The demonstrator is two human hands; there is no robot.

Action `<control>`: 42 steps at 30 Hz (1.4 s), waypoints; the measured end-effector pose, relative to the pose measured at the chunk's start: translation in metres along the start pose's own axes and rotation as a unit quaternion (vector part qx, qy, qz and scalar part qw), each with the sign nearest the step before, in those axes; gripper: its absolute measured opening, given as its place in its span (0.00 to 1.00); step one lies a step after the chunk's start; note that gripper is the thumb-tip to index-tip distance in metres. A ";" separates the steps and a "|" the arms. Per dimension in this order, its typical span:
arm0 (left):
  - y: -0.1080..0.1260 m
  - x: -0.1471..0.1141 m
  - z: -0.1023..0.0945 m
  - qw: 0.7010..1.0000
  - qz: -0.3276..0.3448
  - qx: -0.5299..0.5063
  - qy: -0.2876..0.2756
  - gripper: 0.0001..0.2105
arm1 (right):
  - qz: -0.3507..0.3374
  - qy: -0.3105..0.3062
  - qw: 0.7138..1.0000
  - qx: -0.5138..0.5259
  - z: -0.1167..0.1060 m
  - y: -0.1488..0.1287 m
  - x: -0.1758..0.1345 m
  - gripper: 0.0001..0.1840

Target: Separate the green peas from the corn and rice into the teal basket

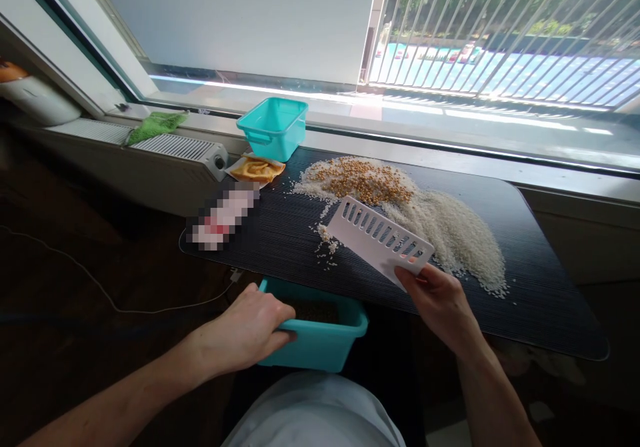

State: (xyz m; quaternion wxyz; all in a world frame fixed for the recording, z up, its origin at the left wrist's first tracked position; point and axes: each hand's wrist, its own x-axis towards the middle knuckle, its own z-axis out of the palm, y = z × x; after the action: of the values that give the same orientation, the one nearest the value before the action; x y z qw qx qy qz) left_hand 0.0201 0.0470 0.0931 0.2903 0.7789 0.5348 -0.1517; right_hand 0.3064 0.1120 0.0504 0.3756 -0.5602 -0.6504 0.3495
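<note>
My left hand point(260, 324) is closed over the rim of a turquoise plastic bin point(320, 344) held below the table's front edge. Dark contents lie in its shadowed inside, too dim to name. In my right hand point(443, 294) is a white slotted plastic piece point(375, 237), tilted above the tabletop, gripped at its right end. Beyond it a heap of white rice point(460, 234) spreads across the dark table, with yellow-brown beans or kernels point(365, 179) piled on its left part. A few loose rice grains point(327, 242) lie by the piece's left end.
A second turquoise bin point(275, 130) stands at the table's back left, beside a yellow cloth-like item point(257, 168). A blurred-out flat object point(225, 219) lies at the left end of the dark table point(540, 307). Behind are a window, a radiator point(180, 152) and a green cloth point(156, 126). A white cable point(150, 310) runs at left.
</note>
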 end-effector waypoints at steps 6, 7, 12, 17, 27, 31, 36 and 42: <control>0.001 0.000 -0.002 1.000 -0.004 0.002 -0.004 0.10 | -0.003 -0.007 1.000 -0.009 0.005 -0.003 0.005 0.15; 0.001 0.000 -0.002 1.000 -0.005 0.001 -0.005 0.10 | -0.007 -0.012 1.000 -0.008 0.005 -0.003 0.005 0.15; -0.001 -0.001 0.000 1.000 -0.004 0.000 0.002 0.10 | -0.007 -0.020 1.000 -0.010 -0.001 -0.006 -0.001 0.15; -0.001 -0.002 0.001 1.000 0.004 0.002 0.010 0.10 | -0.003 -0.009 1.000 -0.029 -0.005 -0.009 -0.007 0.13; -0.002 -0.001 0.001 1.000 -0.003 0.014 0.010 0.11 | -0.010 -0.021 1.000 0.002 -0.002 -0.012 -0.009 0.13; -0.003 -0.002 0.002 1.000 0.003 0.002 0.011 0.10 | -0.014 -0.024 1.000 -0.001 0.004 -0.010 -0.003 0.14; -0.003 -0.002 0.003 1.000 0.000 0.002 0.016 0.11 | -0.019 -0.054 0.998 -0.014 0.004 -0.011 -0.004 0.14; -0.004 -0.002 0.004 1.000 0.003 0.002 0.019 0.10 | -0.024 -0.049 0.998 -0.026 -0.005 -0.017 -0.013 0.13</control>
State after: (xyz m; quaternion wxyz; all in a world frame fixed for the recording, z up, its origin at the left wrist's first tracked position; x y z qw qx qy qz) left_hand 0.0161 0.0443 0.0899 0.2788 0.7839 0.5377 -0.1367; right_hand 0.3039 0.0971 0.0663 0.3365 -0.5362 -0.6903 0.3504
